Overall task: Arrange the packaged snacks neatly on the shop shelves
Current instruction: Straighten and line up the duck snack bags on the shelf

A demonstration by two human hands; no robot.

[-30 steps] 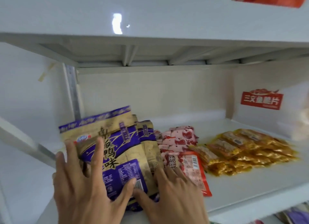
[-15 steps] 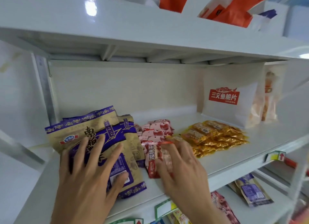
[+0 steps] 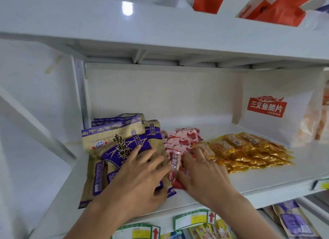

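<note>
My left hand (image 3: 140, 174) lies flat, fingers spread, on the top of the purple-and-gold packets (image 3: 114, 149) at about 9 o'clock on the shelf (image 3: 267, 181), pressing them and gripping nothing. My right hand (image 3: 201, 174) is on the red-and-pink packets (image 3: 181, 140) just beside, at 12 o'clock from my wrists; its fingers bend over the front packet, but I cannot tell if they really hold it. The yellow packets (image 3: 249, 153) lie at 3 o'clock, touching my right fingertips. I think the danger is this: the wrappers look slippery, so a push to the right could scatter the yellow pile, or the front red packet could slide over the shelf edge.
</note>
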